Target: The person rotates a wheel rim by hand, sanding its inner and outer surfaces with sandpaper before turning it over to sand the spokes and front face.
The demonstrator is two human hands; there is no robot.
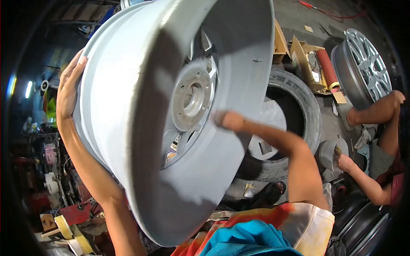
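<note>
I hold up a large grey-primed car wheel rim [136, 85] close to my face, its barrel turned toward me so the hub and bolt holes [192, 100] show inside. My left hand [70, 83] grips the outer lip on the left, fingers wrapped over the edge. My right hand [226, 120] reaches inside the barrel and presses against its inner wall; most of that hand is hidden by the rim.
A black tyre [299, 106] lies on the floor behind the rim. Another person [376, 141] sits at the right, working near a small container [331, 153]. A silver alloy wheel [363, 68] leans at upper right. Masking tape rolls [64, 228] and clutter lie lower left.
</note>
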